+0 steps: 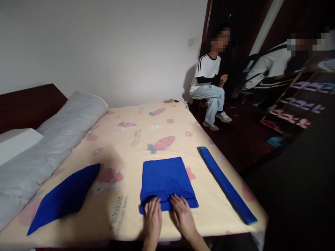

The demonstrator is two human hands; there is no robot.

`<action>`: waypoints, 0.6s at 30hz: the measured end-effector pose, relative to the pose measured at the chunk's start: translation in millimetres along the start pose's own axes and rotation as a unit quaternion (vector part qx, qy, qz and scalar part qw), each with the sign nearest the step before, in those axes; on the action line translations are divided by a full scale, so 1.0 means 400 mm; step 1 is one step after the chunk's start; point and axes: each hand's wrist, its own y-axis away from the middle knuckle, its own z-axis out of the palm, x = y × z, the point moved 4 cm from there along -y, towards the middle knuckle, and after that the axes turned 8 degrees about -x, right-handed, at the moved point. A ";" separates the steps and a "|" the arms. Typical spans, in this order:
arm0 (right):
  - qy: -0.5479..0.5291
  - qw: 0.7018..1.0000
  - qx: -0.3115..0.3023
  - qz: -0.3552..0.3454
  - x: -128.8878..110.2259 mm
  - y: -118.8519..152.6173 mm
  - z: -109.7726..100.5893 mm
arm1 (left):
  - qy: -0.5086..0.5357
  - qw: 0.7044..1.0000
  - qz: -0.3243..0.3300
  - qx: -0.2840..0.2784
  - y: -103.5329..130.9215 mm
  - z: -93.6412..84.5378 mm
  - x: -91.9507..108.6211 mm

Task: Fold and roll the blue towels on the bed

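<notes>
A blue cloth (pixel 166 174), folded to a rough square, lies on the bed in front of me. Its near edge is turned over into a flat band. My left hand (pixel 153 216) rests on the left part of that band, fingers laid forward over it. On the right part, my right hand (pixel 182 213) presses down with its fingers stretched out. The thumbs are mostly hidden. Right of the square lies a long, narrow blue cloth roll (pixel 226 183). Another blue cloth (pixel 66 197), pointed at both ends, is spread at the left, partly in shadow.
The bed (pixel 125 153) has a cream sheet with rabbits and carrots. A grey pillow (pixel 70 118) and a white box (pixel 18 143) stand at the left. One person (pixel 208 80) sits beyond the bed; another (pixel 269 66) is near a shoe rack (pixel 295 101).
</notes>
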 end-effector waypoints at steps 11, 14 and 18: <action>0.071 0.980 0.036 0.182 0.198 0.041 -0.039 | -0.050 0.995 -0.071 0.039 0.008 -0.039 -0.133; 0.040 0.989 -0.013 0.141 0.137 0.021 -0.033 | -0.010 0.999 -0.023 0.037 0.002 -0.024 -0.062; -0.045 0.989 -0.137 0.019 0.010 -0.047 0.012 | 0.044 0.995 0.061 -0.063 -0.026 0.031 0.070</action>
